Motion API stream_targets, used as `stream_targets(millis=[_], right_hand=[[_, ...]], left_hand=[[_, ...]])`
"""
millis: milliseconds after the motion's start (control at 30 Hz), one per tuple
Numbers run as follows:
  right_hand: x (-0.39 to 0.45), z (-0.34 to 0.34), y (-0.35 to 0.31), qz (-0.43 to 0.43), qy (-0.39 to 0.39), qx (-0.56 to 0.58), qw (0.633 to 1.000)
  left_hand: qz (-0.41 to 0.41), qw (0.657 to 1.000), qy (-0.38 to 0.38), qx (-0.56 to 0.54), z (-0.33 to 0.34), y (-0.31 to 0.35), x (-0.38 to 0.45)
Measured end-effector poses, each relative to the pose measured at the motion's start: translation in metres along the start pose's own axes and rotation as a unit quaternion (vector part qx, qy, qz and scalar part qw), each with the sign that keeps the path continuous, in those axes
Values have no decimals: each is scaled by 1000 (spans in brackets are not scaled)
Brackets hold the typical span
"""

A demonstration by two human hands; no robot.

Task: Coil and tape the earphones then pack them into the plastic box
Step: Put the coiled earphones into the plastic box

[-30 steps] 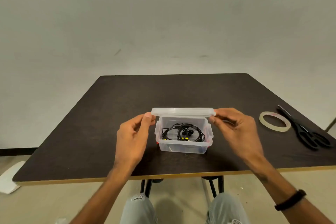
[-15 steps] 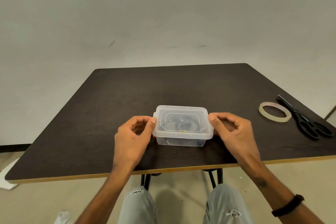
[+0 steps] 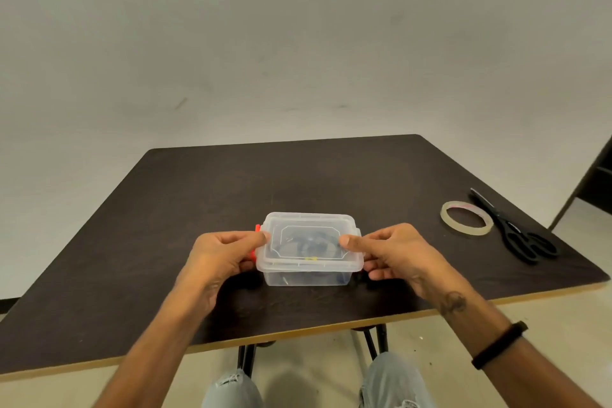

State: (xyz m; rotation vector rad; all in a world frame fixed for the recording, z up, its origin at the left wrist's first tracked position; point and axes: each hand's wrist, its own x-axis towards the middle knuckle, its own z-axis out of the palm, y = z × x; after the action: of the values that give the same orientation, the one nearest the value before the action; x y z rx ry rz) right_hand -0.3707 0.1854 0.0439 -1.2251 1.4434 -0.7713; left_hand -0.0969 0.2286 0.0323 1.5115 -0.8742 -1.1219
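Closing the packed container. The small clear rectangular plastic box (image 3: 306, 272) sits on the dark brown square table (image 3: 198, 202), directly between the two hands and touching both. Its translucent lid (image 3: 309, 240) lies flat on the rim. The black coiled earphones (image 3: 306, 247) show only dimly through lid and wall, inside the box; the tape on them cannot be made out.

The left hand (image 3: 220, 255) grips the left end of the box, thumb tip on the lid corner, fingers curled around the red side clip (image 3: 254, 247). Whether that clip is latched cannot be told. The right hand (image 3: 394, 250) grips the right end in mirror fashion, thumb on the lid edge, lower fingers under the rim; any clip on that side is hidden by the fingers.

The relation that governs the coming move: the box's long axis runs left to right, from one palm to the other, so each short end with its fastening lies against the fingertips of the hand on that side. Neither hand is nearer; the box is centred. Judged from this, packing is done and only pressing or snapping the ends shut remains, each hand serving its own end.

Beyond the right hand, well apart, a ring of clear adhesive tape (image 3: 467, 219) lies flat just beside black-handled scissors (image 3: 516, 235). The tabletop is matt with a pale wooden edge band (image 3: 298, 331). A plain light wall (image 3: 298, 43) stands behind and a pale floor (image 3: 314, 371) lies below.
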Motion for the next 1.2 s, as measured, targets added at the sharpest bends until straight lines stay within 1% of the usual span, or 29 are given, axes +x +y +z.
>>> stream_targets(millis=[100, 200, 267, 367, 433, 500, 633, 700, 767, 833, 933, 1033, 1133, 1200], right_hand=[[-3, 0, 3, -6, 22, -9, 1000], [-9, -3, 1, -4, 15, 38, 999], [-15, -4, 0, -13, 10, 55, 998], [-20, 1, 1, -44, 20, 39, 998], [-19, 5, 3, -65, 39, 21, 997], [-16, 8, 3, -74, 52, 22, 996], [-13, 13, 5, -70, 55, 41, 995], [-13, 15, 6, -65, 60, 49, 995], [-13, 20, 8, -67, 76, 52, 994], [-12, 25, 10, -83, 101, 42, 991], [-12, 33, 13, -128, 137, 16, 982], [-12, 42, 17, -172, 184, -29, 967], [-8, 49, 19, -217, 220, -113, 944], [-2, 50, 18, -228, 232, -130, 937]], left_hand=[[54, 995, 62, 56, 11, -7, -7], [108, 983, 115, 91, 17, -12, -16], [143, 974, 139, 107, 20, -14, -20], [178, 962, 159, 132, 23, -15, -27], [185, 960, 157, 143, 24, -16, -28], [166, 965, 151, 132, 22, -17, -26], [89, 990, 109, 18, 20, -19, -22], [80, 991, 103, 10, 21, -19, -22], [90, 989, 120, 5, 23, -18, -24], [122, 979, 159, 34, 28, -19, -27], [179, 958, 214, 65, 39, -20, -35], [215, 940, 255, 75, 50, -21, -40], [219, 929, 271, 126, 57, -20, -35], [217, 923, 271, 169, 56, -19, -25]])
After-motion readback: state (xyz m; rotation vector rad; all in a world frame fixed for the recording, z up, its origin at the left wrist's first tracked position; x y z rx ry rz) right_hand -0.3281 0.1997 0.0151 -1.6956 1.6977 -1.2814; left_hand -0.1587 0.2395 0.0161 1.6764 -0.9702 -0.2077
